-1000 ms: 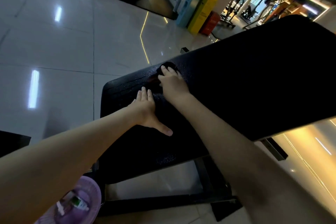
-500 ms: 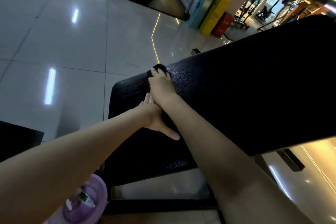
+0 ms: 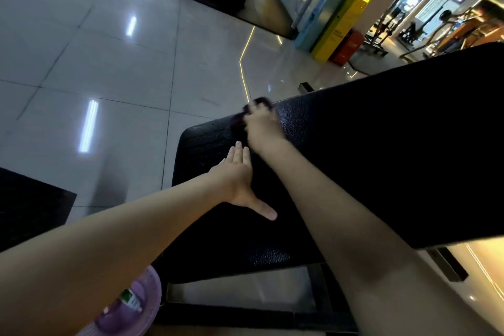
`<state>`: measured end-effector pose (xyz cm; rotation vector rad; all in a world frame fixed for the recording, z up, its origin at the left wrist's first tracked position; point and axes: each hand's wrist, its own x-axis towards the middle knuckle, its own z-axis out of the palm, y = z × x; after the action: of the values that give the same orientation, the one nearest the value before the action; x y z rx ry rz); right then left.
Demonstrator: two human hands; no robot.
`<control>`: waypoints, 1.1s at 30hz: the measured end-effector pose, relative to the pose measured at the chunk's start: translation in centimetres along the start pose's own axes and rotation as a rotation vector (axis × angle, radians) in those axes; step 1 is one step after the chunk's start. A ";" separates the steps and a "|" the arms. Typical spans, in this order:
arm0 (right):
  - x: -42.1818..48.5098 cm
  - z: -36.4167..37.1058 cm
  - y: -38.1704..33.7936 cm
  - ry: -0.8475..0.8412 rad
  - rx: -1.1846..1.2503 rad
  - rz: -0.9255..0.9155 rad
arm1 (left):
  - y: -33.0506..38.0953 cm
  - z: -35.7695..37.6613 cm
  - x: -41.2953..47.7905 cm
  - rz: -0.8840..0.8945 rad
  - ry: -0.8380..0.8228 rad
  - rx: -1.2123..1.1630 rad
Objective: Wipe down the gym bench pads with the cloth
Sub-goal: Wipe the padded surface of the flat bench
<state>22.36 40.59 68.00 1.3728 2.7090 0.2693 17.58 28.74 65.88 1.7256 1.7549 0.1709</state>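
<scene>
At the far edge of the black vinyl bench pad [image 3: 354, 161], right hand [image 3: 263, 128] covers the dark crumpled cloth [image 3: 237, 120], grip unclear; left hand [image 3: 238, 174] lies flat. Overreach may push it off.

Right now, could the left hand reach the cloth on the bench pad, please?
Probably yes. The left hand lies flat on the bench pad just short of the right hand, with nothing between them. The right hand covers most of the cloth, though, so only its edges show.
</scene>
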 end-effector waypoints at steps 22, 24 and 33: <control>3.0 5.1 -7.8 -0.254 -0.064 -0.571 | -13.6 2.9 -2.4 -0.152 0.081 -0.476; 4.9 4.7 -6.5 -0.297 0.015 -0.494 | -14.0 3.0 -2.5 -0.149 0.055 -0.461; 5.7 6.1 -8.6 -0.162 -0.027 -0.458 | -15.3 4.1 -3.7 -0.098 -0.051 -0.236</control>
<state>13.17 40.91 60.29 0.6975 2.7662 0.1470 6.53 22.01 55.98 1.4610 1.7040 0.2775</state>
